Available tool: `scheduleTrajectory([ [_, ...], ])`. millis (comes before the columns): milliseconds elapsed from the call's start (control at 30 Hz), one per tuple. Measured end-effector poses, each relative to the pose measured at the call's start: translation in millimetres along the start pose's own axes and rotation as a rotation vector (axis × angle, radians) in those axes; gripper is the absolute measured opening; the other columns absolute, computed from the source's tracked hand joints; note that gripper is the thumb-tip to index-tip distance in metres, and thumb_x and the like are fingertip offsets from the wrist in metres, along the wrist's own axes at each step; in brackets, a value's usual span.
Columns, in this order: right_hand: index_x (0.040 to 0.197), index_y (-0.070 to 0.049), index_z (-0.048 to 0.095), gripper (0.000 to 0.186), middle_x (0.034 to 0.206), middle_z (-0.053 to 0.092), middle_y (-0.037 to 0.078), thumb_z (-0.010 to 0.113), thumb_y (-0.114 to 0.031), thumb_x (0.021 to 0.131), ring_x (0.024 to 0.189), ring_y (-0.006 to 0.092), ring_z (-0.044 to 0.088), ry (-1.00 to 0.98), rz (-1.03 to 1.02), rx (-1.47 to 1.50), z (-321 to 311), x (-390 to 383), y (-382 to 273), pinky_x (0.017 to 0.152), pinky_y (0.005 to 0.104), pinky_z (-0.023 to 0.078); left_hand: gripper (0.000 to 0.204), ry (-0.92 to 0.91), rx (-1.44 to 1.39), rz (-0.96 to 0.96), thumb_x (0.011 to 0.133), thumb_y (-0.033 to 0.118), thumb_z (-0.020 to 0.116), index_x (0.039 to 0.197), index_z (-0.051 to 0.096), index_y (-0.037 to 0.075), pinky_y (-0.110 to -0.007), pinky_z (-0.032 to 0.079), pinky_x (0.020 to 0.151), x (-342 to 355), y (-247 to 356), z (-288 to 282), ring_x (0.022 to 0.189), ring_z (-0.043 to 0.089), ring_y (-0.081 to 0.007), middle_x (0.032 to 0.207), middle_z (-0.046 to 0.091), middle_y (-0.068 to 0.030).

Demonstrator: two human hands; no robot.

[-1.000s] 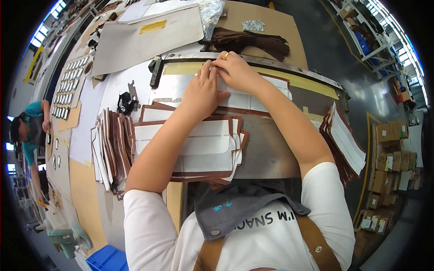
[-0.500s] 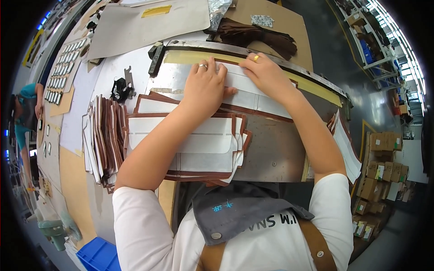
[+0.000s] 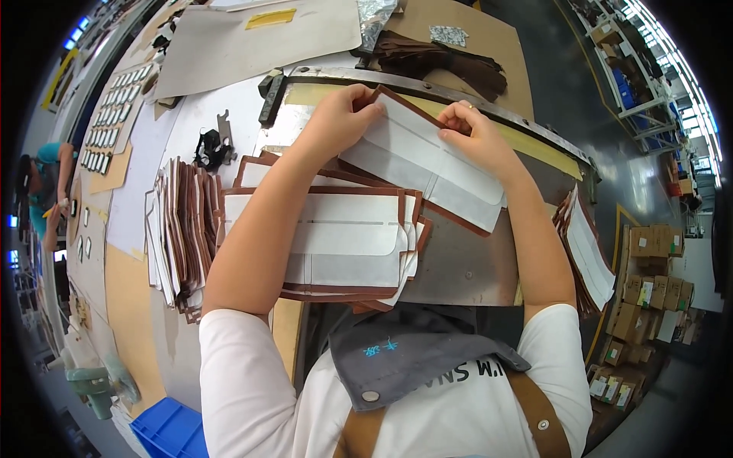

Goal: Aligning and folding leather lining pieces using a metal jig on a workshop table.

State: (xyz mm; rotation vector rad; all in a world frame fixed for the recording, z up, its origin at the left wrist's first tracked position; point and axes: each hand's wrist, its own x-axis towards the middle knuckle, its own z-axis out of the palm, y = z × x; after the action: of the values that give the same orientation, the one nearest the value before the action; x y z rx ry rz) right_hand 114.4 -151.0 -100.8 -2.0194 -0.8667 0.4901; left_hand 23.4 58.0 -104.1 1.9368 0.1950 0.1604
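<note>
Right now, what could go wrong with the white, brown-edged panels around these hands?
The left hand pinches one panel by a corner, so it might bend or crease there.

The front stack lies unevenly under the left forearm, which could nudge it out of place.

The bundle on the right stands close to the right forearm and might get knocked.

Head-worn fisheye, looking down, seemingly near
</note>
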Motion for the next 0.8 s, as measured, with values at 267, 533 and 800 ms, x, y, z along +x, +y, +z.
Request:
scheduleTrajectory([
  [267, 0.09, -0.004, 0.059, 0.021, 0.08, 0.056, -0.004, 0.05, -0.022, 0.087, 0.074, 0.0041, 0.046, 0.013, -0.063, 0.232, 17.7, 25.5, -47.6, 0.067, 0.0182, 0.038, 0.021, -0.089, -0.129, 0.044, 0.08, 0.018, 0.057, 0.089, 0.058, 0.0, -0.022, 0.039, 0.061, -7.9, 7.9, 5.6, 0.065, 0.045, -0.0068, 0.072, 0.055, 0.0],
  [533, 0.083, -0.003, 0.056, 0.016, 0.074, 0.053, -0.002, 0.051, -0.018, 0.085, 0.071, 0.0054, 0.045, 0.032, -0.097, 0.209, 24.2, 28.5, -47.0, 0.064, 0.0208, 0.038, 0.021, -0.093, -0.204, 0.011, 0.08, 0.018, 0.058, 0.092, 0.059, 0.0, -0.021, 0.039, 0.06, -11.8, 13.2, 6.2, 0.066, 0.045, -0.0066, 0.074, 0.056, 0.0005],
  [800, 0.081, 0.0, 0.048, 0.011, 0.075, 0.049, 0.01, 0.046, -0.01, 0.084, 0.067, 0.0193, 0.046, 0.319, -0.604, -0.271, 38.6, 28.9, -38.4, 0.061, 0.0272, 0.038, 0.016, -0.139, -0.375, -0.063, 0.08, 0.017, 0.059, 0.086, 0.06, 0.002, -0.018, 0.03, 0.05, -8.2, 10.0, 6.3, 0.058, 0.038, -0.003, 0.068, 0.05, 0.0051],
])
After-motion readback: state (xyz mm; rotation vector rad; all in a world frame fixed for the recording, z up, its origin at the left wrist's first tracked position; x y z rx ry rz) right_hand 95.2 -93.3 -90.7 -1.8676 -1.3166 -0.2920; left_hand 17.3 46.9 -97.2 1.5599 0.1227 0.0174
